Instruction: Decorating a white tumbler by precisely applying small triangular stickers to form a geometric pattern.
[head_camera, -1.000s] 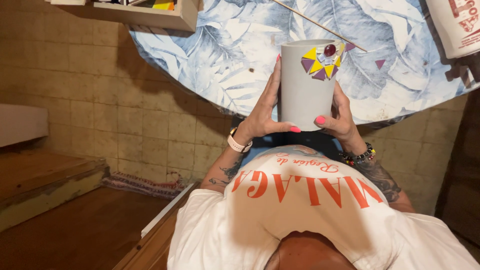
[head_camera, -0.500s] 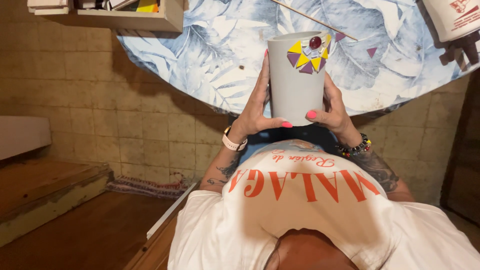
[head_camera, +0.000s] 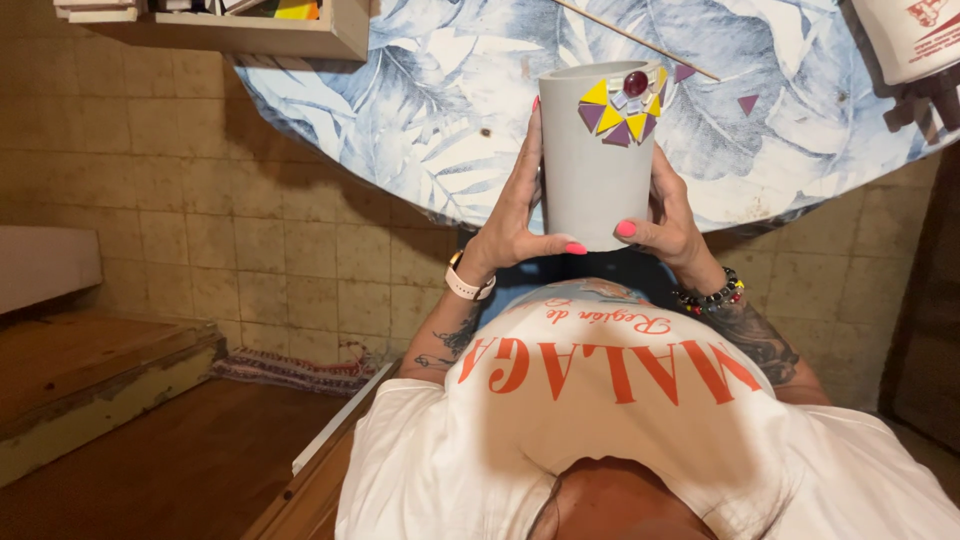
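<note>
cup (head_camera: 592, 170) upright, long axis vertical, at table (head_camera: 420, 130) near edge | left hand (head_camera: 515, 215) and right hand (head_camera: 665, 210) clasp its sides, fingers wrapped | tiles (head_camera: 620, 105) at rim

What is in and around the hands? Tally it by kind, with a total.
Hands: 2, left hand, right hand
Grey pot: 1
Red round gem: 1
Loose purple triangles on the tablecloth: 2
Wooden stick: 1
Total: 7
</note>
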